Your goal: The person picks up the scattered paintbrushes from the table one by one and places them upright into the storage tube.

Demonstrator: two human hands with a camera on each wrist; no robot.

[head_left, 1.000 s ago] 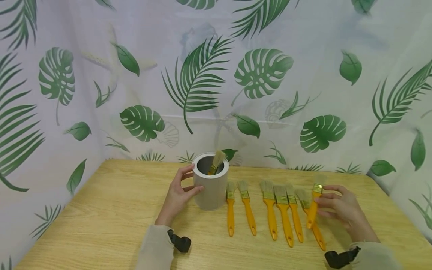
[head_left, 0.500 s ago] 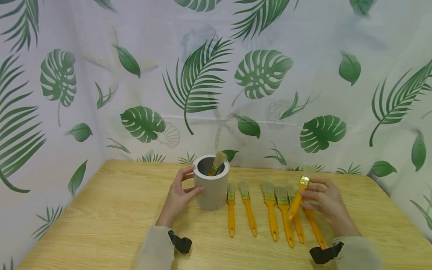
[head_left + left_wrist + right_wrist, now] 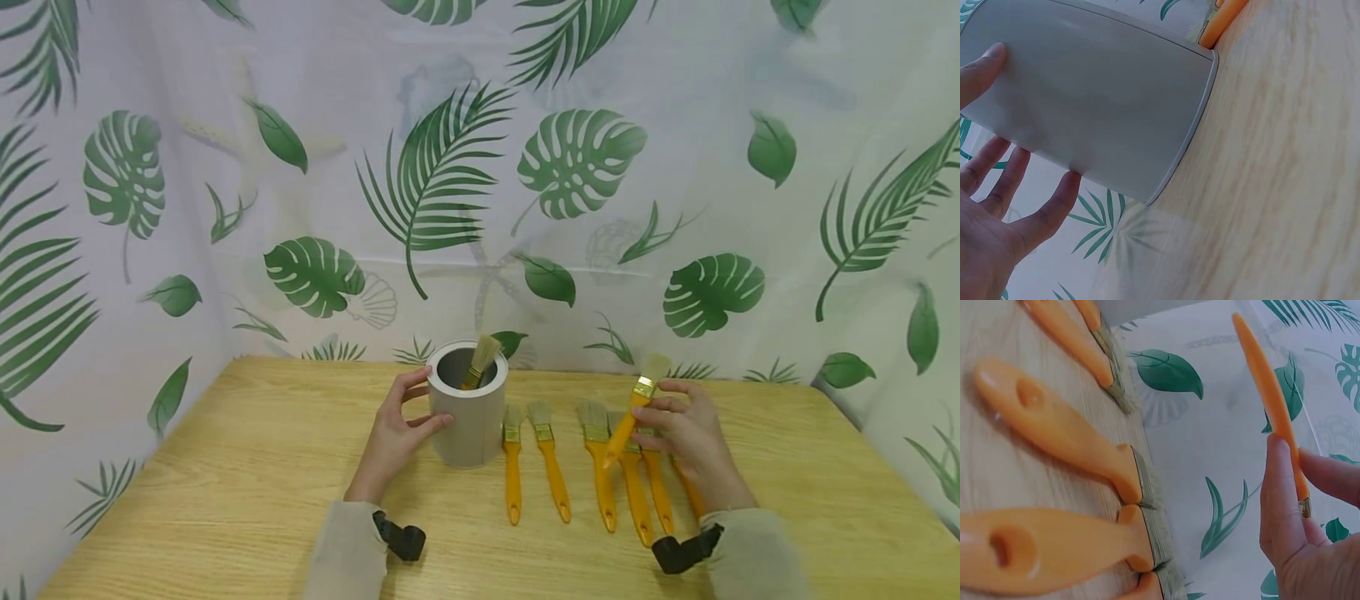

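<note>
A grey-white can [image 3: 468, 429] with a wide rim stands upright on the table, one paintbrush [image 3: 481, 360] leaning inside it, bristles up. My left hand [image 3: 400, 433] grips the can's left side, thumb on the front and fingers around the side, as the left wrist view of the can [image 3: 1104, 94] also shows. My right hand [image 3: 688, 437] pinches an orange-handled paintbrush [image 3: 624, 431] near its metal band, bristles up, handle pointing down and left. It hangs above several paintbrushes lying on the table. In the right wrist view the held paintbrush [image 3: 1270, 394] sits between thumb and fingers.
Right of the can, two paintbrushes lie apart, a near one [image 3: 513, 475] and another [image 3: 552, 475]. A wider paintbrush [image 3: 602, 483] lies further right beside several more, partly hidden by my right hand. A leaf-print curtain [image 3: 450, 167] hangs behind the wooden table [image 3: 247, 467].
My right hand has moved left with the pinched paintbrush, from the right end of the row to above its middle. The left hand and can stay in place.
</note>
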